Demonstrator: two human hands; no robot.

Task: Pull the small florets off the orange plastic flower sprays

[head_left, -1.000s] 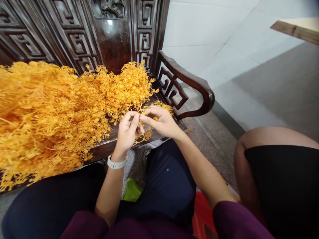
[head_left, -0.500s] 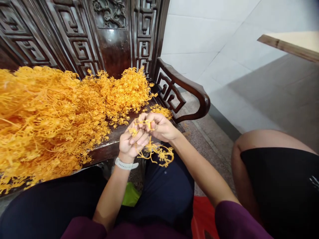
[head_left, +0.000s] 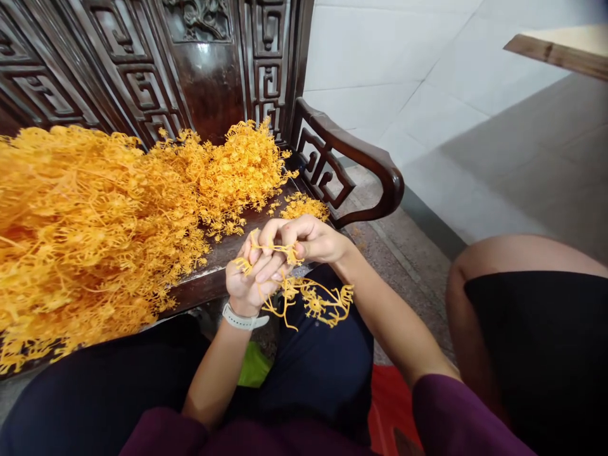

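Yellow-orange artificial flower sprigs with thin stems (head_left: pixel 316 304) hang below my hands, over my lap. My left hand (head_left: pixel 251 278), with a pale watch strap at the wrist, is closed on the sprigs; bits of yellow poke out between its fingers. Touching it from the right, my right hand (head_left: pixel 313 239) pinches a small sprig end (head_left: pixel 291 253) between thumb and fingers. The fingers of both hands overlap, so the exact grip is partly hidden. Just behind them, a small heap of loose flower pieces (head_left: pixel 304 206) lies on the bench seat.
A large pile of the same yellow-orange sprigs (head_left: pixel 95 215) covers the left of the dark carved wooden bench (head_left: pixel 216 95). Its curved armrest (head_left: pixel 361 142) stands to the right. Another person's bare knee (head_left: pixel 503 259) is at the right. Red material (head_left: pixel 394 405) and something green (head_left: pixel 255 366) lie low.
My right hand has shifted slightly right, pulling the sprig piece between the hands a little longer. The dangling sprigs have swung right and spread. The view has tilted slightly.
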